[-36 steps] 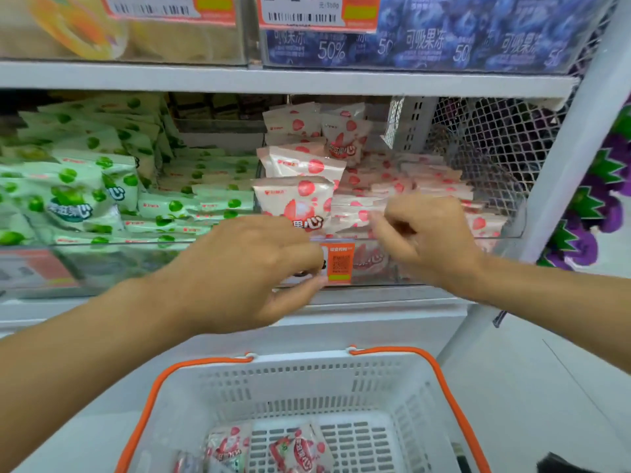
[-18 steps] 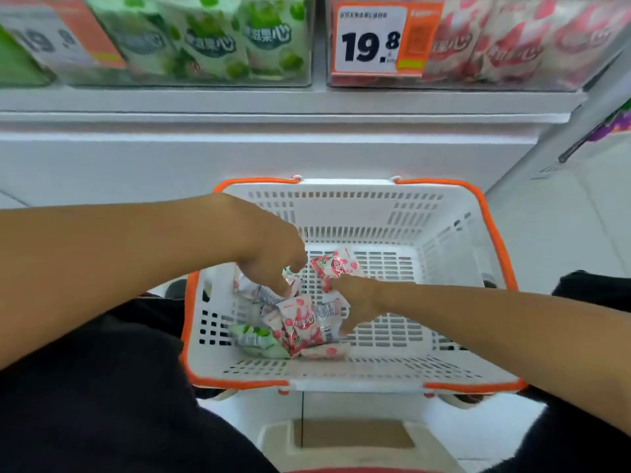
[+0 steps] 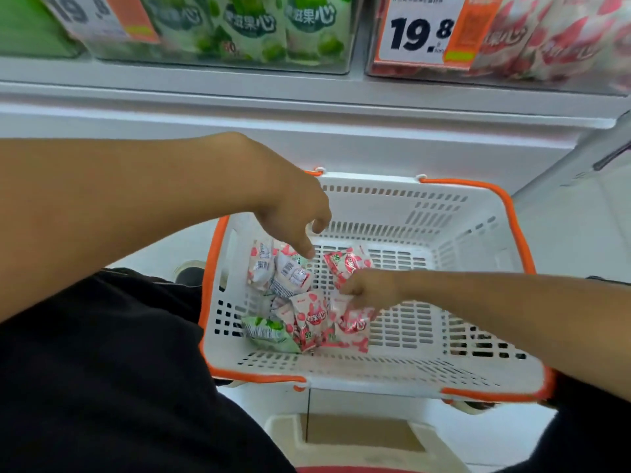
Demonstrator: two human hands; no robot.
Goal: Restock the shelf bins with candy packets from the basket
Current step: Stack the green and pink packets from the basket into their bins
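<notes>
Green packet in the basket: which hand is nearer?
Left. The left hand hangs above the pile, up-basket of the green packet; the right hand sits farther across, gripping pink packets.

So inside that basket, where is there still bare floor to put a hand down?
The right half of the basket floor is bare, between the right forearm and the far wall. The near left corner is crowded: pink packets and one green packet pile there, with the left hand and right hand among them.
</notes>
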